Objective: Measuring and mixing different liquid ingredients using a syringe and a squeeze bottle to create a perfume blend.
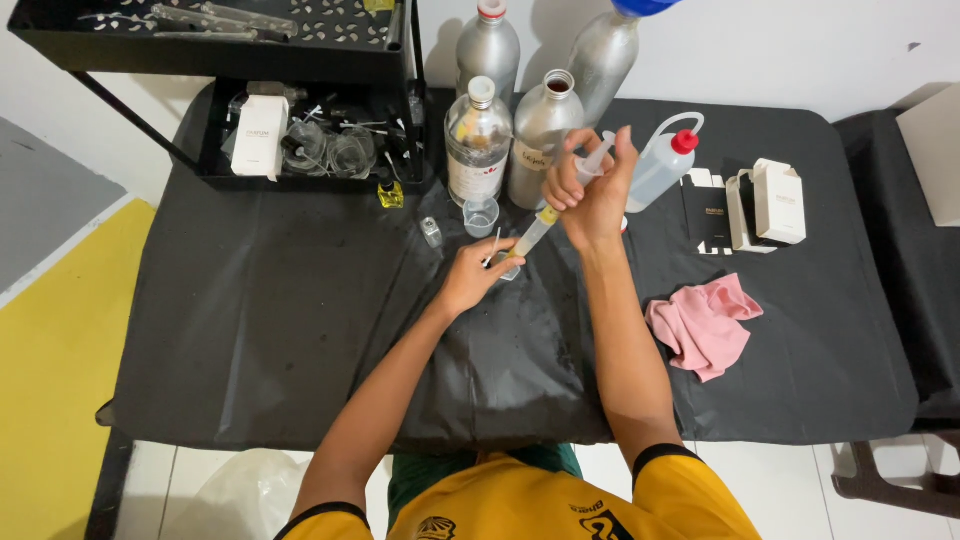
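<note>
The syringe [560,200] slants over the middle of the table, its tip down at a small bottle [508,268] and its plunger end up in the right hand [592,192]. Around it, a white wall stands behind, and the floor shows yellow at the left and pale tiles at the bottom. The table [250,330] wears a black cloth with a shiny black sheet [500,350] laid in the middle. A black tray rack [300,90] sits at the back left, holding glassware and a white box. Near it stand two tall metal bottles [488,45], a shorter metal bottle [540,135], a clear glass bottle [477,140] and a squeeze bottle with a red cap [662,160]. White cartons [775,205] rest at the right, a pink rag [705,325] nearer the front. A little plastic cup [481,215] stands just behind the hands. The right hand is closed around the syringe's top. The left hand [472,275] pinches the small bottle on the sheet, fingers curled about it.
</note>
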